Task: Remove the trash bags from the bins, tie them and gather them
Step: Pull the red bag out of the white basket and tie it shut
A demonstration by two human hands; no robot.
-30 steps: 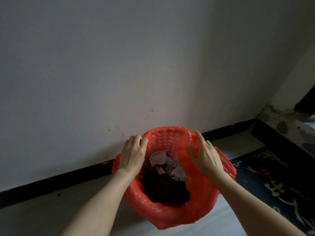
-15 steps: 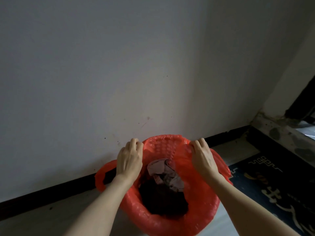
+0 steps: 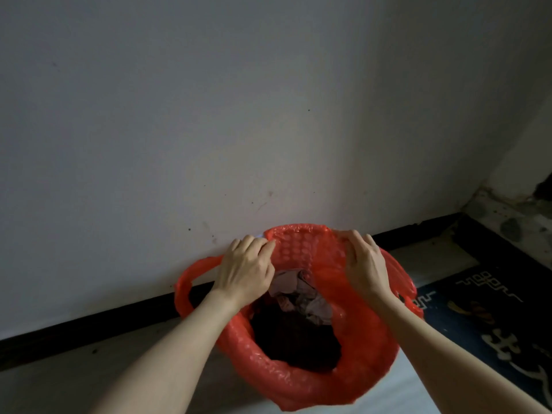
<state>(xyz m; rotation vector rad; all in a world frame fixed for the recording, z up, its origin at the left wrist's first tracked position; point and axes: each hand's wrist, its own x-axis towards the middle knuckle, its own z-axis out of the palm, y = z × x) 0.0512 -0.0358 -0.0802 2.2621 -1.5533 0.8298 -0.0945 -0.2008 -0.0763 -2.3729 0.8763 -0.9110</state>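
A red plastic trash bag (image 3: 367, 339) lines a small bin that stands against the wall; the bin's perforated wall shows through the bag at the far side (image 3: 298, 249). Crumpled tissue (image 3: 301, 297) and dark waste lie inside. My left hand (image 3: 246, 270) pinches the bag's edge at the far left of the rim. At the far right of the rim, my right hand (image 3: 363, 264) grips the bag's edge with curled fingers. One bag handle loop (image 3: 191, 282) hangs out to the left.
A plain grey wall rises right behind the bin, with a black skirting board (image 3: 89, 324) along its foot. A dark patterned rug (image 3: 493, 318) lies on the floor to the right. A stained stone step (image 3: 513, 216) sits in the right corner.
Both hands moved from the sides of the rim to its far edge and took hold of the bag there. The left handle loop has come free of the bin.
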